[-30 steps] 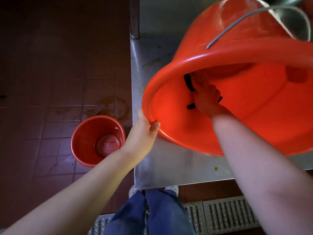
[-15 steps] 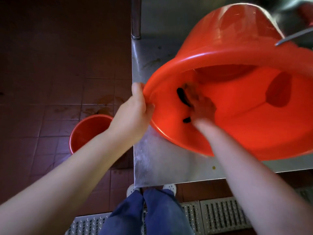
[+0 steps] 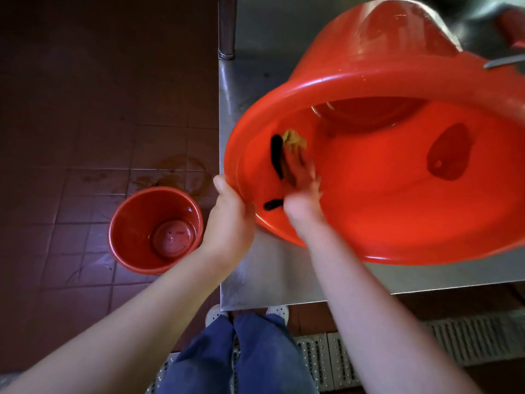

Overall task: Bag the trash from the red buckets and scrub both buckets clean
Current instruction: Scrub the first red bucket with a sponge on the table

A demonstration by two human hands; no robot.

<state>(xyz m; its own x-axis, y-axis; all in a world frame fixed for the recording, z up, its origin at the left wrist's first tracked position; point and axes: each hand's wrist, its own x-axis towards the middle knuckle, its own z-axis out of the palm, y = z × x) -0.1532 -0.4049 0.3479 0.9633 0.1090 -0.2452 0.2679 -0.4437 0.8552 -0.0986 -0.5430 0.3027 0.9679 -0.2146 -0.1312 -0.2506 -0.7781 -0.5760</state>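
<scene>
Scrubbing looks to be the step in hand: the large red bucket (image 3: 397,211) lies tipped on its side on the steel table (image 3: 272,277), mouth turned toward the person, probably so that the inner wall is within reach and any water runs to the low side rather than pooling at the base. The left hand (image 3: 227,220) clamps the near left part of the rim, thumb on the outside and the other fingers hidden round the lip, and seems there to stop the round body rolling under the rubbing. The right hand (image 3: 302,200) is inside the bucket against the left wall with a yellowish scrubbing pad (image 3: 294,142) at its fingertips; the hand is smeared, so whether its fingers curl round the pad or press it flat cannot be told, and the dark shapes beside it are too unclear to name. The bucket's wire handle (image 3: 504,61) hangs out of the way at the far right. The small red bucket (image 3: 133,223) stands upright on the tiled floor to the left of the table, well apart from the hands, holding no trash and only a wet film at its bottom, so bagging appears done. A brown stain (image 3: 176,172) marks the tiles behind it, and a drain grate (image 3: 483,334) runs by the person's feet.
</scene>
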